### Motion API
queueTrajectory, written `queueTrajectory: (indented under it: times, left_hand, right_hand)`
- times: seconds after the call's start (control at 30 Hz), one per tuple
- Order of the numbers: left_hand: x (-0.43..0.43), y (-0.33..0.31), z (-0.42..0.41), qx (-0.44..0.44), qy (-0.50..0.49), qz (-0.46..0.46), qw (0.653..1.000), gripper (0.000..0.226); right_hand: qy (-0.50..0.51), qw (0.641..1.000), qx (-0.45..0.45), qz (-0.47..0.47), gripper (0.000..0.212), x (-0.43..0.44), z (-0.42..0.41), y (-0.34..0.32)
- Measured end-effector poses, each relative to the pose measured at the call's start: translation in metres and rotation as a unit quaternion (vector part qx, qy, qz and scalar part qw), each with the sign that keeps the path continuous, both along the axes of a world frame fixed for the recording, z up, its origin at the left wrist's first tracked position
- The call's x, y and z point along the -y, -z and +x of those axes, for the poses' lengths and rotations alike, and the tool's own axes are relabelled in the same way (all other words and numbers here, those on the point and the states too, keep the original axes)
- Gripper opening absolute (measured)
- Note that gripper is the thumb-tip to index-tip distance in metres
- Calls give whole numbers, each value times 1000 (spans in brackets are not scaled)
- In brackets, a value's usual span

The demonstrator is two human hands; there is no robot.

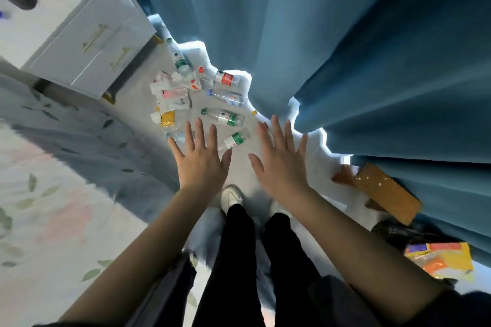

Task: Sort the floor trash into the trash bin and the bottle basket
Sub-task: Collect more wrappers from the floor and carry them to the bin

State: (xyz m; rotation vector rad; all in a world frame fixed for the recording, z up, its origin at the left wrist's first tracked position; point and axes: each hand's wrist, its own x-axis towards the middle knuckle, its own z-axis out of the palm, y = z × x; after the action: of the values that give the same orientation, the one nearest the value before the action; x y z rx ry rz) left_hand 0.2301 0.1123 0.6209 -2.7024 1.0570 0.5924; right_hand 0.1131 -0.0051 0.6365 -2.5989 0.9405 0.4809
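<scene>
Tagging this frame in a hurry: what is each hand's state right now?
Left hand: open, fingers spread, holding nothing.
Right hand: open, fingers spread, holding nothing.

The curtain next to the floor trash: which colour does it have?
The curtain is plain blue; the head view, the only one, shows it.
</scene>
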Motion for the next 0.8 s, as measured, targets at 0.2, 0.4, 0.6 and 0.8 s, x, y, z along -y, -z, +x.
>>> queueTrajectory:
  times: [0.2,0.4,0.6,0.8]
  left_hand:
    - [-19,43,54,-52,-97,41,993,68]
    - [-24,98,101,-85,-190,56,976,67]
    - [-10,192,158,-122,-263,64,955,69]
    - [-15,320,221,-135,-282,85,946,81]
  right_hand:
    - [-79,997,-22,11,66,2,72,46]
    - [-163,983,-78,39,65,18,145,120]
    - [-219,970,-103,29,68,39,228,214]
    - [-267,957,-111,18,77,40,296,331]
